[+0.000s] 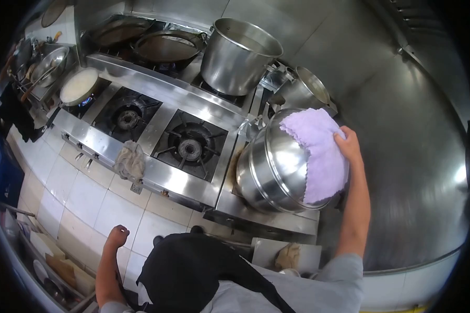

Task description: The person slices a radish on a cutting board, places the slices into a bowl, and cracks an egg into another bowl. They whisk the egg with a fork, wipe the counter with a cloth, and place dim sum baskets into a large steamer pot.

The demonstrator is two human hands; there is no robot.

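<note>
My right hand [348, 144] grips the edge of a lilac cloth [321, 151]. The cloth lies spread over the domed lid of a large shiny steel pot [269, 169], on the right end of the stove counter. My left hand [119, 236] hangs low over the tiled floor, its fingers curled and nothing visible in them. It is away from the stove, below a crumpled grey-beige rag [130, 161] draped over the stove's front edge.
A steel stove has two bare burners [128, 119] and a pan of whitish liquid [79, 86] over a blue flame. Behind stand a tall stockpot [238, 57], a smaller pot [309, 89] and a wide wok [167, 48]. Shelves [49, 261] line the lower left; a steel wall rises right.
</note>
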